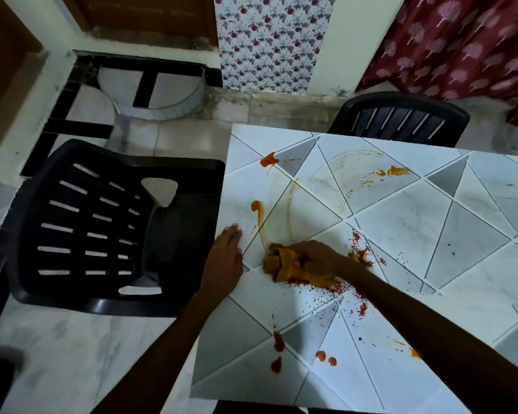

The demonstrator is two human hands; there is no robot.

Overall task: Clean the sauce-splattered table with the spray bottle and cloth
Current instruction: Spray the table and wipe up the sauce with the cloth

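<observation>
Our right hand (314, 256) is clenched around the sauce-stained orange cloth (281, 265), holding it against the tile-patterned surface (416, 222) near its left edge. Our left hand (226, 258) lies flat, fingers straight, at the cloth's 9 o'clock. Red sauce (361, 255) flecks the surface at the cloth's 3 to 5 o'clock, with a streak at 11 and blobs at 6. A black plastic chair (102, 222) stands at the surface's 9 o'clock.

black slatted chair (81, 222) left, second chair (401, 121) behind; red curtain (461, 46); marble floor (72, 354)
</observation>
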